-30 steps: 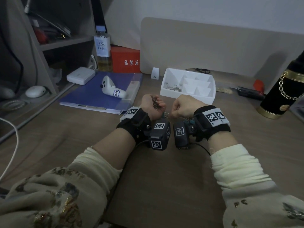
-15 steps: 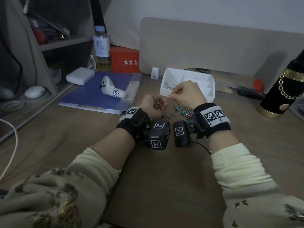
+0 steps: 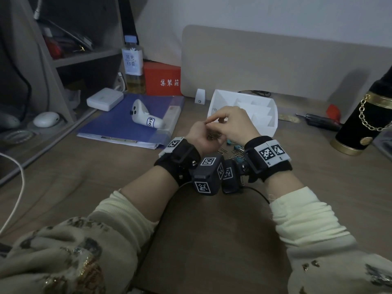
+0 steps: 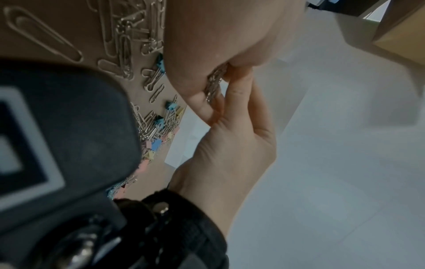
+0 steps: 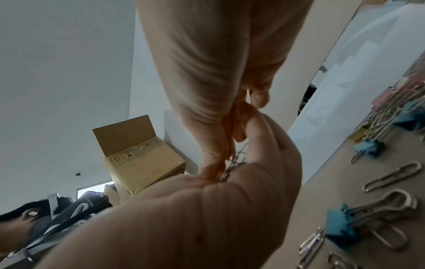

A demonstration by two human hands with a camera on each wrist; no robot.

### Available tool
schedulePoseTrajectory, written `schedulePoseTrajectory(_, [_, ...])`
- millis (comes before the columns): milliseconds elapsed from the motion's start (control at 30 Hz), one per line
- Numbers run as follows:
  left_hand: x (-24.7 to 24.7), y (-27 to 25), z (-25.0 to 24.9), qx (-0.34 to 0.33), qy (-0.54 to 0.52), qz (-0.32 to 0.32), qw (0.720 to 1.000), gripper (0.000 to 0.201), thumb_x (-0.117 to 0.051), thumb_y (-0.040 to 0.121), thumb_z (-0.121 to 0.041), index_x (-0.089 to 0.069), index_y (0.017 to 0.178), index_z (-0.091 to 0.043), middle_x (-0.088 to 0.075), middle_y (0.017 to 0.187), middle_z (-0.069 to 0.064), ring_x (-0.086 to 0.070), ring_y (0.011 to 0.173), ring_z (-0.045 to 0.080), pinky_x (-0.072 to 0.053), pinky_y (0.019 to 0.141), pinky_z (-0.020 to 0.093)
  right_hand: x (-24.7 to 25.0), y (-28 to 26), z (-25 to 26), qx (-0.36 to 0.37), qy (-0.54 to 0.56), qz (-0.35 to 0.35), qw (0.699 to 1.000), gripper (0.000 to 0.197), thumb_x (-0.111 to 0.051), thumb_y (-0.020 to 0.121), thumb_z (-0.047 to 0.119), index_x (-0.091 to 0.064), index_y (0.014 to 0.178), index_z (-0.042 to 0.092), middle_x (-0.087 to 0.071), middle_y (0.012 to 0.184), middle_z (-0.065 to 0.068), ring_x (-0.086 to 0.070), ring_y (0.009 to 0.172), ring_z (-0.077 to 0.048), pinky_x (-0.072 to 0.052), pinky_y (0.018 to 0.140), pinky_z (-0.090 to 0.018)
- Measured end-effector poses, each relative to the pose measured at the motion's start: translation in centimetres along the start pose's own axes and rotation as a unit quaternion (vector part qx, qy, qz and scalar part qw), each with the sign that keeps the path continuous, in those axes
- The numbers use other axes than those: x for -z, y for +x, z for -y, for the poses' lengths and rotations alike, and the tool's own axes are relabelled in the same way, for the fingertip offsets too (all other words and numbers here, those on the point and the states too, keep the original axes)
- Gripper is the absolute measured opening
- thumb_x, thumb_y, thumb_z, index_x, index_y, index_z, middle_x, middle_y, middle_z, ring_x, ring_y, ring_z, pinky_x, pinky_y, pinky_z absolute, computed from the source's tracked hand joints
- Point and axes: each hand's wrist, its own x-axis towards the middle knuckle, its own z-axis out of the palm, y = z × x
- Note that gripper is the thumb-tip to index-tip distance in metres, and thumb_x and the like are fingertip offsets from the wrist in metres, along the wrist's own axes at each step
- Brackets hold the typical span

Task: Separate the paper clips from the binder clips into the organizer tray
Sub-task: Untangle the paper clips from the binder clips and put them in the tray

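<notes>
My left hand (image 3: 201, 133) is cupped palm-up around a bunch of silver paper clips (image 3: 213, 136), just in front of the white organizer tray (image 3: 274, 115). The fingertips of my right hand (image 3: 213, 122) reach into that palm and pinch the paper clips (image 4: 214, 85), which also show between both hands in the right wrist view (image 5: 234, 160). A mixed pile of paper clips and coloured binder clips (image 3: 235, 152) lies on the table under my right wrist. Loose paper clips (image 4: 124, 45) and teal binder clips (image 5: 338, 227) lie on the table. My hands hide the tray's left compartment.
A blue folder (image 3: 118, 124) with a white controller (image 3: 144, 115) lies to the left. A red box (image 3: 162, 79) and a bottle (image 3: 133, 64) stand behind it. A black cylinder with a gold chain (image 3: 364, 119) and a screwdriver (image 3: 318, 122) are at the right.
Half a second ago my right hand was over the tray's left compartment. It has come back to the left palm and now pinches the clips there. The left hand stayed cupped.
</notes>
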Motion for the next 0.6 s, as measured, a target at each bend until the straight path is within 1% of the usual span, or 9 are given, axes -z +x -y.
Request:
schedulePoseTrajectory(100, [0.1,0.0,-0.1,0.002,-0.024,-0.013,1.000,0.031,-0.031,0.097,-0.009,-0.054,0.077,-0.003,-0.057,0.076,0.007,-0.057,0.068,0.018,-0.050,0.054,0.024,0.0,0.2,-0.2,0.013,-0.005,-0.027,1.000,0.013,-0.076,0.075,0.023,-0.074,0.087,0.018,-0.065,0.093,0.003,-0.057,0.087,-0.012,-0.045,0.079,-0.024])
schedulePoseTrajectory(200, [0.5,0.3,-0.3,0.006,-0.048,-0.017,0.999,0.028,-0.032,0.094,-0.011,-0.049,0.071,-0.010,-0.046,0.055,0.000,-0.046,0.039,0.012,-0.035,0.035,0.012,0.1,0.3,0.0,0.038,-0.016,-0.066,0.997,0.010,-0.072,0.080,0.027,-0.073,0.087,0.020,-0.066,0.095,0.005,-0.055,0.089,-0.010,-0.042,0.080,-0.022])
schedulePoseTrajectory(233, [0.6,0.4,-0.5,0.002,-0.049,-0.015,0.999,0.029,-0.031,0.093,-0.010,-0.045,0.068,-0.012,-0.042,0.046,-0.001,-0.038,0.030,0.010,-0.026,0.031,0.010,0.1,0.3,0.1,0.043,-0.018,-0.073,0.996,0.008,-0.070,0.081,0.027,-0.072,0.086,0.020,-0.066,0.094,0.004,-0.056,0.087,-0.010,-0.043,0.079,-0.023])
schedulePoseTrajectory(300, [1.0,0.2,-1.0,-0.008,-0.043,-0.021,0.999,0.034,-0.032,0.094,-0.011,-0.038,0.061,-0.015,-0.032,0.036,-0.003,-0.025,0.023,0.009,-0.015,0.027,0.012,0.1,0.4,-0.1,0.036,-0.017,-0.066,0.997,0.007,-0.068,0.083,0.026,-0.071,0.083,0.020,-0.068,0.089,0.003,-0.058,0.081,-0.013,-0.046,0.075,-0.024])
schedulePoseTrajectory(367, [1.1,-0.1,-1.8,-0.035,-0.042,-0.034,0.998,0.037,-0.032,0.096,-0.013,-0.030,0.059,-0.017,-0.025,0.032,-0.005,-0.019,0.021,0.009,-0.011,0.026,0.013,0.1,0.4,-0.3,0.011,-0.021,-0.006,1.000,0.007,-0.068,0.084,0.026,-0.071,0.083,0.019,-0.068,0.086,0.001,-0.060,0.078,-0.015,-0.050,0.070,-0.024])
schedulePoseTrajectory(400, [1.2,-0.2,-2.2,-0.053,-0.043,-0.043,0.997,0.038,-0.031,0.096,-0.013,-0.029,0.058,-0.018,-0.023,0.032,-0.005,-0.017,0.021,0.009,-0.010,0.026,0.012,0.0,0.3,-0.3,0.006,-0.033,0.040,0.999,0.008,-0.067,0.085,0.025,-0.071,0.086,0.018,-0.067,0.085,0.002,-0.059,0.075,-0.014,-0.050,0.064,-0.016])
schedulePoseTrajectory(467, [1.3,-0.4,-2.9,-0.081,-0.050,-0.053,0.994,0.038,-0.031,0.095,-0.014,-0.028,0.058,-0.019,-0.021,0.032,-0.006,-0.016,0.021,0.009,-0.009,0.027,0.011,0.0,0.1,-0.3,0.010,-0.056,0.106,0.993,0.012,-0.066,0.086,0.020,-0.072,0.094,0.012,-0.063,0.084,0.004,-0.055,0.070,-0.006,-0.042,0.057,-0.002])
schedulePoseTrajectory(533, [1.5,-0.3,-3.4,-0.098,-0.061,-0.057,0.992,0.037,-0.030,0.095,-0.013,-0.028,0.058,-0.020,-0.020,0.032,-0.006,-0.016,0.020,0.009,-0.009,0.028,0.009,-0.2,-0.1,-0.1,0.010,-0.047,0.140,0.989,0.018,-0.067,0.085,0.011,-0.071,0.102,0.007,-0.063,0.087,0.003,-0.055,0.073,-0.003,-0.038,0.061,0.003])
schedulePoseTrajectory(600, [1.7,-0.2,-3.6,-0.111,-0.070,-0.057,0.990,0.037,-0.029,0.094,-0.013,-0.027,0.058,-0.020,-0.020,0.031,-0.006,-0.015,0.020,0.009,-0.010,0.030,0.008,-0.1,-0.3,0.0,-0.005,-0.028,0.190,0.981,0.025,-0.067,0.083,0.007,-0.068,0.108,0.006,-0.065,0.090,0.003,-0.056,0.074,0.002,-0.040,0.064,0.002])
